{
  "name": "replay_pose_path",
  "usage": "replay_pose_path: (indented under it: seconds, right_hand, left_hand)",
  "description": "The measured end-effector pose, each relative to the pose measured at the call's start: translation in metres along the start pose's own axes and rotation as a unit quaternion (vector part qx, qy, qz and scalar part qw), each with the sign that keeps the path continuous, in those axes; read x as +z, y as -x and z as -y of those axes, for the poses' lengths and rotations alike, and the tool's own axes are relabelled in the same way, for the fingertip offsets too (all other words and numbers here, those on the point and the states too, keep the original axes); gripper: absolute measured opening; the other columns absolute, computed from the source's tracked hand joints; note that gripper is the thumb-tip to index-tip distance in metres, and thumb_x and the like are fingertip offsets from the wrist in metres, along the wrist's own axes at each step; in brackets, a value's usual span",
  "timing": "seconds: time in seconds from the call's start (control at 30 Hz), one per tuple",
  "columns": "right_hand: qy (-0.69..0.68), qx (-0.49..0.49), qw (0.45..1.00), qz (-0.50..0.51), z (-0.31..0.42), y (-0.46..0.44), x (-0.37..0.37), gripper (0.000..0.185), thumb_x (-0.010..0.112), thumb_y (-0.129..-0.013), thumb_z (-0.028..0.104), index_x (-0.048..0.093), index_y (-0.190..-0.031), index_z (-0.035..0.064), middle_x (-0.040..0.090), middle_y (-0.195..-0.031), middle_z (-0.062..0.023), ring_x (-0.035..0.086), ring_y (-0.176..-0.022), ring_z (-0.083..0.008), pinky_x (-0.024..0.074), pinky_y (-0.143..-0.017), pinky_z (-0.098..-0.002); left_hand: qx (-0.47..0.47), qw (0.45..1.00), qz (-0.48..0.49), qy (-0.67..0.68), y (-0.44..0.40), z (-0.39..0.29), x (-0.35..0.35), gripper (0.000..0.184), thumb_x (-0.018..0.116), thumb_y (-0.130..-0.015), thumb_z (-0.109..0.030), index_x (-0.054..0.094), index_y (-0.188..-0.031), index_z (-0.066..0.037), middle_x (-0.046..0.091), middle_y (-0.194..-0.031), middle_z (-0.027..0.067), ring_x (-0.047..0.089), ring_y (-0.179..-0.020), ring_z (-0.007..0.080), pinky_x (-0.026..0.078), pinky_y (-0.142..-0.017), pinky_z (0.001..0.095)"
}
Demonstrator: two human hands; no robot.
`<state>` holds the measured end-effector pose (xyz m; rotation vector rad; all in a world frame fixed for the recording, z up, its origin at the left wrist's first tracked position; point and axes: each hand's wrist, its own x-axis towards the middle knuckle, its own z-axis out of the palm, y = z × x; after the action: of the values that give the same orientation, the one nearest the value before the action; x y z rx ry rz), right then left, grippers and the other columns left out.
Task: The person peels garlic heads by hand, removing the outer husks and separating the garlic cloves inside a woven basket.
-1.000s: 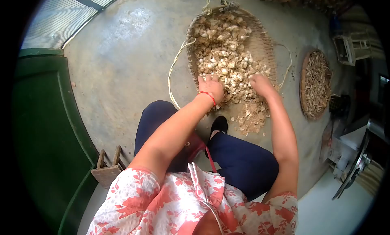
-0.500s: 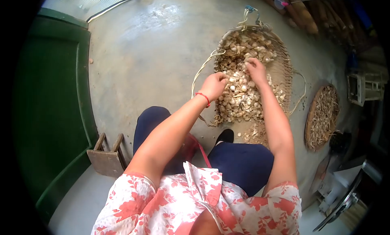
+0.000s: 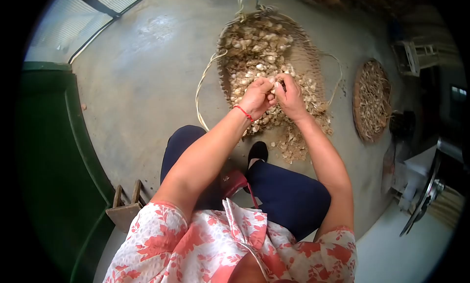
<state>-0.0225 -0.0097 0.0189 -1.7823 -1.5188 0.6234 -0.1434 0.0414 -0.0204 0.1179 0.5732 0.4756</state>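
Over the near half of a woven basket (image 3: pixel 306 58), my two hands meet fingertip to fingertip. My left hand (image 3: pixel 259 96), with a red bracelet at its wrist, is closed in a pinch on a small pale garlic bulb (image 3: pixel 272 80). My right hand (image 3: pixel 291 98) pinches the same bulb from the other side, its thumb and fingers partly covering it. Beneath and beyond them, many whitish garlic bulbs (image 3: pixel 240 82) with dry brown skins fill the basket. Loose peelings and bulbs (image 3: pixel 293 143) spill onto the floor at its near end.
A round flat basket (image 3: pixel 372 99) of dried pieces lies to the right. Rope handles (image 3: pixel 199 94) stick out from the big basket's sides. A small wooden stool (image 3: pixel 125 212) stands at lower left beside a green door (image 3: pixel 49 175). My black shoe (image 3: pixel 258 152) rests near the basket.
My hands were apart above the garlic; now they have come together at one bulb, the right one moving nearer to me. The view has shifted, so the basket appears further left and higher.
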Motion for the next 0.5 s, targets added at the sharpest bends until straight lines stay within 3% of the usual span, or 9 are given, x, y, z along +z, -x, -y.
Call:
replay_pose_path:
  seconds: [0.1,0.2,0.3,0.4,0.5]
  right_hand:
    - [-0.063,0.062,0.995,-0.056,-0.01,0.004,0.008,0.02,0.045,-0.094,0.019,0.05,-0.099,0.0002,0.057,-0.076,-0.0103,0.053,-0.057,-0.0179,0.0468,-0.058,-0.0321]
    - [-0.213,0.242,0.946,0.019,0.001,0.0,-0.001,0.021,0.042,-0.098,0.02,0.051,-0.104,0.0025,0.058,-0.082,-0.0049,0.052,-0.06,-0.0099,0.0468,-0.057,-0.026]
    - [-0.293,0.23,0.927,0.042,0.001,-0.005,0.002,0.021,0.043,-0.098,0.02,0.053,-0.108,0.0035,0.058,-0.084,-0.004,0.052,-0.064,-0.0078,0.0457,-0.058,-0.0231]
    - [-0.229,0.188,0.954,0.05,0.01,-0.004,0.011,0.022,0.044,-0.098,0.018,0.053,-0.11,0.003,0.058,-0.08,-0.0024,0.052,-0.065,-0.007,0.0447,-0.058,-0.0221]
    - [-0.205,0.142,0.968,0.037,0.006,-0.009,0.017,0.022,0.042,-0.099,0.019,0.054,-0.107,0.0029,0.057,-0.076,-0.0013,0.051,-0.062,-0.0068,0.0427,-0.056,-0.0211]
  left_hand:
    - [0.011,1.0,-0.001,-0.024,0.003,0.004,0.009,0.01,0.052,-0.093,-0.012,0.047,-0.084,-0.009,0.051,-0.069,0.0028,0.046,-0.056,0.0106,0.039,-0.049,0.0249]
    - [0.037,0.997,-0.013,-0.073,0.003,0.002,0.013,0.01,0.052,-0.091,-0.011,0.046,-0.084,-0.01,0.048,-0.067,0.0015,0.044,-0.053,0.0104,0.037,-0.048,0.0249]
    - [0.062,0.995,-0.027,-0.074,0.007,-0.009,0.011,0.017,0.056,-0.091,-0.017,0.045,-0.08,-0.011,0.044,-0.064,-0.0012,0.04,-0.051,0.0088,0.033,-0.045,0.0248]
    - [0.052,0.988,-0.054,-0.138,0.007,-0.014,0.004,0.021,0.058,-0.093,-0.024,0.045,-0.082,-0.011,0.045,-0.065,-0.0005,0.037,-0.048,0.0069,0.028,-0.042,0.0219]
    - [0.073,0.986,-0.041,-0.144,0.008,-0.021,0.002,0.018,0.057,-0.093,-0.019,0.045,-0.084,-0.01,0.046,-0.066,-0.0001,0.039,-0.046,0.0065,0.028,-0.041,0.0208]
